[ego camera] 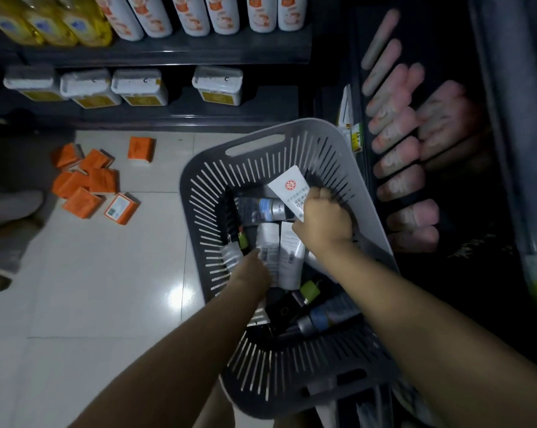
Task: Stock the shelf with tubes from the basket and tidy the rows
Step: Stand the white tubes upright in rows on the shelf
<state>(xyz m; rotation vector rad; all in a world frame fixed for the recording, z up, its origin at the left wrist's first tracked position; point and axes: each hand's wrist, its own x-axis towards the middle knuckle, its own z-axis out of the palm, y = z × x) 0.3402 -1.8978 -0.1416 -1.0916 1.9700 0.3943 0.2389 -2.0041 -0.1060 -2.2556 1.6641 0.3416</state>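
A grey slotted basket (261,140) sits on the floor in front of me, holding several tubes, white, grey and black. My right hand (324,219) is inside it and grips a white tube with a red emblem (289,188), lifted at the basket's far side. My left hand (251,270) reaches in lower left, its fingers hidden among white tubes (289,254); what it holds cannot be seen. A dark shelf on the right carries a row of pink tubes (393,143).
Orange packets (88,180) lie scattered on the white tiled floor at left. Shelves at the back hold white tubs (139,86), white bottles (224,13) and yellow bottles (45,26). A person's leg and shoe (11,208) show at the left edge.
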